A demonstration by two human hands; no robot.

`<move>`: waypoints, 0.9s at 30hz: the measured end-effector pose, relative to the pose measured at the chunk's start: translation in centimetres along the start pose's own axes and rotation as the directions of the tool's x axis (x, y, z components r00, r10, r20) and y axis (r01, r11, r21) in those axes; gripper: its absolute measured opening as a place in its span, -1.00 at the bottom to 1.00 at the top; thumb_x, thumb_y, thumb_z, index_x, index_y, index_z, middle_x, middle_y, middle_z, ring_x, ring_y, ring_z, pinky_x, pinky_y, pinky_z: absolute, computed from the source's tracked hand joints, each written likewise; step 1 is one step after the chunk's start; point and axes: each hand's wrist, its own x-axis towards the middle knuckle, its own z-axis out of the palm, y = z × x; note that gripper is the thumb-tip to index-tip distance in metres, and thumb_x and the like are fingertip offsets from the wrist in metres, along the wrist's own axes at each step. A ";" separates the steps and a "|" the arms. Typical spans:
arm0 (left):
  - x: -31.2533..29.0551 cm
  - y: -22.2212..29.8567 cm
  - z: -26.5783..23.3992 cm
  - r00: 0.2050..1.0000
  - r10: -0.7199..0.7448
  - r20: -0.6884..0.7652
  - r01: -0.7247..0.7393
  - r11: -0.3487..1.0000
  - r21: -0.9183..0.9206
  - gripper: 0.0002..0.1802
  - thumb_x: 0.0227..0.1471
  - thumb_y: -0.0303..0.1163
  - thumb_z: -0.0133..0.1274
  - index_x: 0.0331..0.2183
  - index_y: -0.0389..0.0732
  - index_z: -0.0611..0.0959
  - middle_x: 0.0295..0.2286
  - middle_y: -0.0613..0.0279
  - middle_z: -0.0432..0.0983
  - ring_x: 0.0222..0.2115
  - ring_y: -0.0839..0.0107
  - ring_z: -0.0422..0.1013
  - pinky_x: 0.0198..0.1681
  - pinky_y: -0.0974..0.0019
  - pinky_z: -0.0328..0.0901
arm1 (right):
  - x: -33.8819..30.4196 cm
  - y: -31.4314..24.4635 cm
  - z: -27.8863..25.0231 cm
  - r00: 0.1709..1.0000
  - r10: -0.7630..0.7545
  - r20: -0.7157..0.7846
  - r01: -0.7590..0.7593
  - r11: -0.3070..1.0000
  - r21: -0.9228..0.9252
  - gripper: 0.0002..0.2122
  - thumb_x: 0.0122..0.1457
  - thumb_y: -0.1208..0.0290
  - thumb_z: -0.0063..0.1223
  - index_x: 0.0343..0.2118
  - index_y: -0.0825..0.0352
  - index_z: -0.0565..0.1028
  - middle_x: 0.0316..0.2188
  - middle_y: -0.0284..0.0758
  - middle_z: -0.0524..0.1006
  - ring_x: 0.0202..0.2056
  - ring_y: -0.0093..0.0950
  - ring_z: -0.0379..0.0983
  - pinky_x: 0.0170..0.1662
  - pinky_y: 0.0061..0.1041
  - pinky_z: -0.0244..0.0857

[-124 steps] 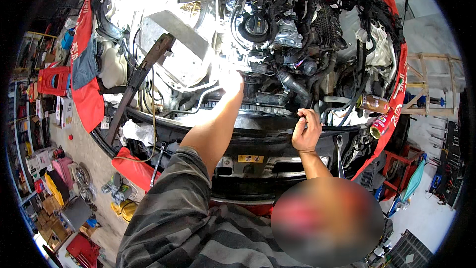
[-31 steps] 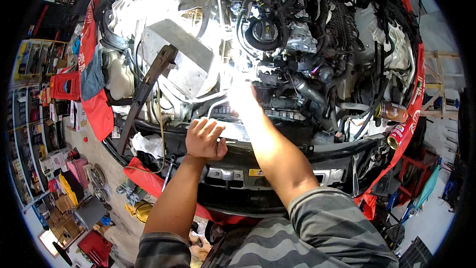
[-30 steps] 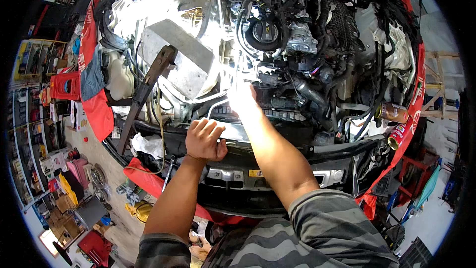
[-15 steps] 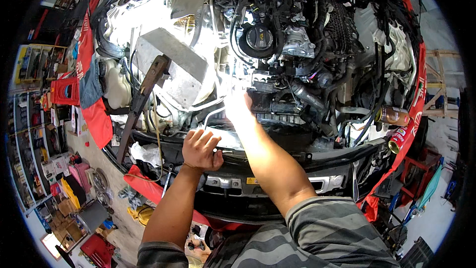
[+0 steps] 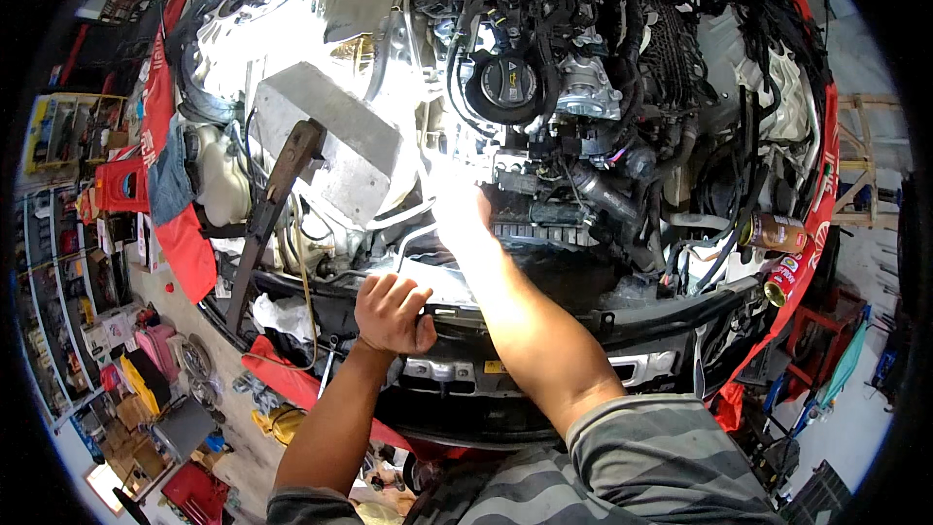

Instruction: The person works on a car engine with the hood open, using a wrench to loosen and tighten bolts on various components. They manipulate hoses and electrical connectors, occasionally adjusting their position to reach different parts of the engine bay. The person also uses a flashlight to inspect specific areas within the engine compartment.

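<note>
My right hand (image 5: 463, 215) reaches into the engine bay just in front of the engine. Bright light washes it out and its fingers cannot be made out. Farther back is the black oil filler cap (image 5: 508, 81). A bent pale pipe (image 5: 413, 236) curves down close to the left of that hand. Nearer me, my left hand (image 5: 394, 314) is closed with curled fingers above the front crossmember (image 5: 442, 367). Whatever lies inside its grip, if anything, is hidden.
A grey metal box-like piece (image 5: 335, 146) and a dark flat bar (image 5: 272, 219) lie over the left of the bay. White crumpled material (image 5: 284, 316) sits at front left. Two cans, one brown (image 5: 773, 232), stand at the right edge beside the red fender cover (image 5: 826, 175).
The view has shifted slightly, with the engine sitting a little lower. My left hand appears slightly lower, its fingers curled more tightly. My right hand stays at about the same spot.
</note>
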 end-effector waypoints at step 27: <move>0.4 -0.8 -0.8 0.986 -0.099 0.136 0.126 0.971 -0.205 -0.88 -0.20 -0.36 -0.03 -0.47 -0.08 0.54 -0.55 0.32 0.44 -0.56 0.37 0.40 -0.47 0.28 0.20 | -0.5 -0.4 -1.1 0.855 0.390 0.341 -0.432 0.175 0.885 -0.88 0.13 0.47 -0.25 -0.50 0.34 0.29 -0.66 -0.42 0.24 -0.65 -0.63 0.14 -0.60 -0.73 0.08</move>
